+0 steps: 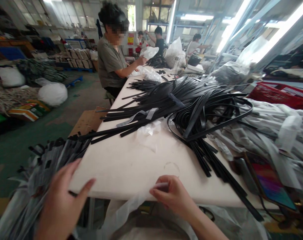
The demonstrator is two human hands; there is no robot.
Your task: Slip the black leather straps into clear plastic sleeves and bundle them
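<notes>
Toward nine o'clock, pale-wrapped strips [55,155] stand bundled beside the table [121,163]. My left hand [60,203], blurred at eight, has its thumb spread from the fingers; whether it touches the bundle I cannot tell. Between six and seven, a translucent strip [130,205] slants up, its end pinched by my right hand [175,195] at five. Black straps [191,106] lie heaped at two, a lit phone [271,183] at four.

Straps [191,106] on table [121,163] — film [130,205] before
</notes>
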